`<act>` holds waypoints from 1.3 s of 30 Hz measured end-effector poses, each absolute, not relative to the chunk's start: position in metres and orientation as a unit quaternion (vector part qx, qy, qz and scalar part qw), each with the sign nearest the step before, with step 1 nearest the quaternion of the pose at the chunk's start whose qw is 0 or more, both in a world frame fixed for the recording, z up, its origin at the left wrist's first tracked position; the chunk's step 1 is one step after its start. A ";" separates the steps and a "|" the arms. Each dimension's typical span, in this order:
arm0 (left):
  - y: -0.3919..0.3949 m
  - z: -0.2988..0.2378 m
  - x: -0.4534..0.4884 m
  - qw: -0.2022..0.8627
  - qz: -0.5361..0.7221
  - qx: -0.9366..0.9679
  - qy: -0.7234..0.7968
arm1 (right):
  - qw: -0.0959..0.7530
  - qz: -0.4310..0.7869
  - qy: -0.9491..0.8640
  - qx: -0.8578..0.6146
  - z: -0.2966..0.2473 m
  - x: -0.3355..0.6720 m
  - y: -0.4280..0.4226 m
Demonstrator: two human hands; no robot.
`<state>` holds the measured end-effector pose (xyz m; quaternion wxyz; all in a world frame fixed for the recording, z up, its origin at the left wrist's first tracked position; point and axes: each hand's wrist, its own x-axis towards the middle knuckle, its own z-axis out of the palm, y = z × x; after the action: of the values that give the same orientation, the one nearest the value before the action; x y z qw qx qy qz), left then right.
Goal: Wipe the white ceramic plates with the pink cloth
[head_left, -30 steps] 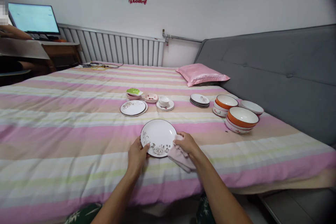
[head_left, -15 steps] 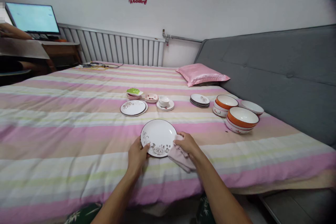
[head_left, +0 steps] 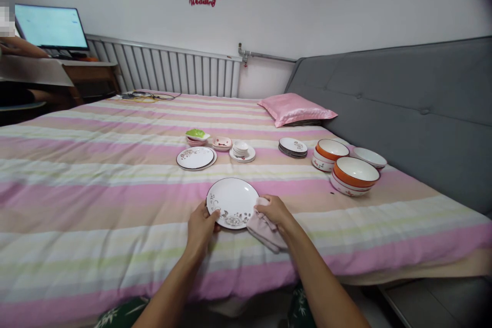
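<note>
A white plate (head_left: 233, 199) with a dark rim and a grey-brown flower pattern is held between my two hands over the front part of the bed. My left hand (head_left: 202, 223) grips its left edge, thumb on top and fingers underneath. At the right edge, my right hand (head_left: 273, 211) is closed on a pale pink cloth (head_left: 265, 230), pressing it against the plate's rim. The loose end of the cloth hangs down toward me. Beyond the plate lie a similar patterned plate (head_left: 195, 158) on a stack and small white bowls (head_left: 241, 147) on saucers.
Bowls with orange bands (head_left: 355, 173) stand stacked at the right, beside a dark-rimmed plate stack (head_left: 292, 146). A green leaf-shaped dish (head_left: 197, 134) sits farther back. A pink pillow (head_left: 295, 108) leans near the grey headboard (head_left: 403, 97). A person's arm (head_left: 25, 47) shows by a monitor at left.
The plate's far edge has dipped slightly, so it looks flatter. Both hands keep nearly the same place and hold.
</note>
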<state>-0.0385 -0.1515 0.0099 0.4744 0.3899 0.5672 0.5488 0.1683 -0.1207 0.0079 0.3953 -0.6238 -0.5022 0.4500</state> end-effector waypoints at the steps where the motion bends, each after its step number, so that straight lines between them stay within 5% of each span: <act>1: -0.152 0.011 -0.039 0.476 0.547 0.392 0.566 | 0.400 0.453 -0.500 -0.621 0.008 0.169 -0.121; 12: -0.159 0.038 -0.029 0.599 0.591 0.333 0.426 | 0.503 0.503 -0.480 -0.514 0.023 0.158 -0.127; 23: -0.155 0.041 -0.034 0.535 0.674 0.299 0.412 | 0.567 0.695 -0.231 -0.378 0.036 0.155 -0.122; 31: -0.154 0.050 -0.043 0.525 0.689 0.294 0.404 | 0.575 0.733 -0.052 -0.360 0.038 0.177 -0.111; 39: -0.156 0.042 -0.034 0.541 0.651 0.303 0.437 | 0.581 0.689 -0.059 -0.429 0.031 0.160 -0.109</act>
<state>-0.0338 -0.1561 0.0421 0.5414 0.3029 0.4369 0.6513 0.1596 -0.1095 0.0307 0.5813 -0.4288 -0.0592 0.6890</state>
